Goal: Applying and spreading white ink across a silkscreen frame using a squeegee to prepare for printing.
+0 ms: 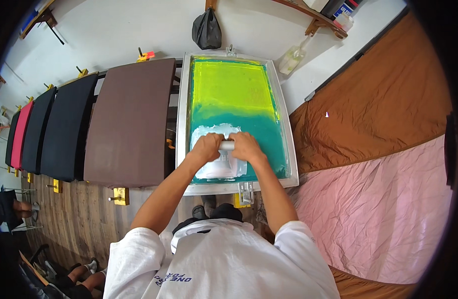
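A framed printing screen [290,149] lies in front of me, its mesh bright yellow-green at the far part and teal nearer. White ink [205,168] covers a patch at the near left of the mesh. Over that patch, my left hand [207,147] and my right hand [245,145] are side by side, fingers wrapped round a squeegee [227,145]. Only a short pale stretch of its handle shows between them; the hands hide the rest. A metal clamp [246,193] sits on the frame's near edge, another clamp [231,51] on the far edge.
Left of the screen stands a row of fabric-covered boards: a brown board [130,122], black boards [64,127] and a pink-red board [22,134]. A black bag [207,30] hangs on the wall. Brown and pink cloth [368,209] drapes at right. People sit at lower left.
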A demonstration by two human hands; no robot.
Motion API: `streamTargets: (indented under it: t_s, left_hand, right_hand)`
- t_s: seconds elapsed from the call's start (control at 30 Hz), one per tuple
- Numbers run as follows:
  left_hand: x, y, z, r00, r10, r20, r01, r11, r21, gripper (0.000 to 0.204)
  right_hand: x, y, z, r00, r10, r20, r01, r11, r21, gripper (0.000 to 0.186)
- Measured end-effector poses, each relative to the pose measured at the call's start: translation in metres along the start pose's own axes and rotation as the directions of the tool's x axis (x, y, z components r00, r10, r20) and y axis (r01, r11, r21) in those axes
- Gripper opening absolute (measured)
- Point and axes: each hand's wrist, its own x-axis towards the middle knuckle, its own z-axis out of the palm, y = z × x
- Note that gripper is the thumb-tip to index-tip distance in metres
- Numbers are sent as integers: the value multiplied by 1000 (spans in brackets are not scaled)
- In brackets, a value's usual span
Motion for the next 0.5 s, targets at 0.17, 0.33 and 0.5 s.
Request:
streamTargets:
  t_s: [0.17,0.33,0.5]
  left_hand:
    - [-63,20,11,997,61,-41,-62,998,-20,34]
    - [-93,42,5,992,0,125,8,998,-63,31]
    - [-45,25,-24,988,-117,100,122,991,-46,26]
  right_hand:
    - [-62,-27,15,999,21,43,-18,998,-53,30]
    - [-94,-31,21,999,-16,33,17,1000,-12,36]
    - [-34,-32,-16,988,-3,155,5,1000,-11,29]
